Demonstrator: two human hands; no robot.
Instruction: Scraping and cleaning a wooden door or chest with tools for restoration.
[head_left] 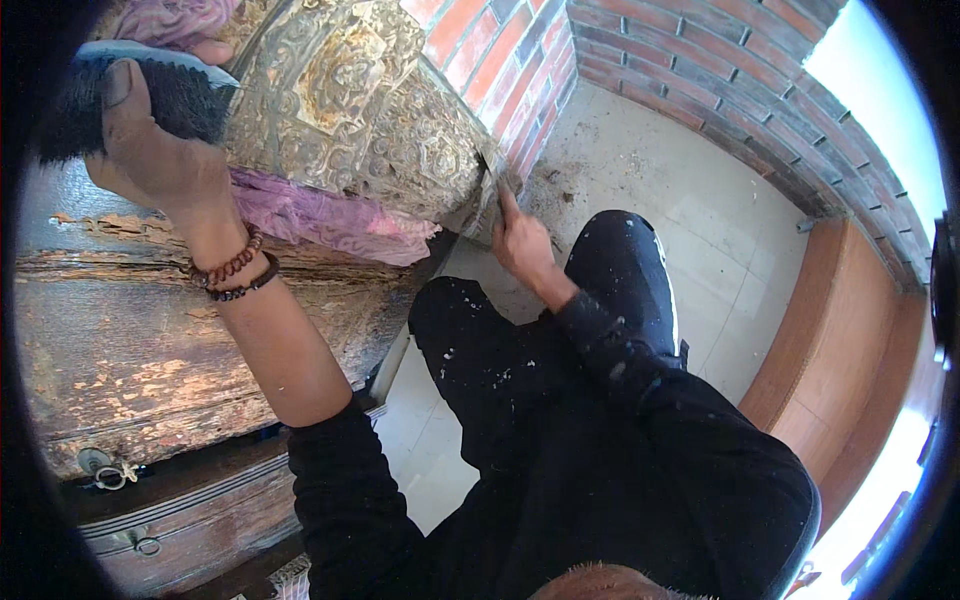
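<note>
A brick wall (690,75) stands beyond the embossed panel (370,120), which rests on purple cloth (315,215) over the worn chest (170,330). Our left hand (165,160) grips the black-bristled brush (70,110); our right hand (525,245) is at the panel's corner, its hold unclear. We advise light strokes, corner steadied.

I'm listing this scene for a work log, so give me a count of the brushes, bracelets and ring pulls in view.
Brush: 1
Bracelets (reddish-brown one, darker one): 2
Ring pulls (upper one, lower one): 2
Total: 5
</note>
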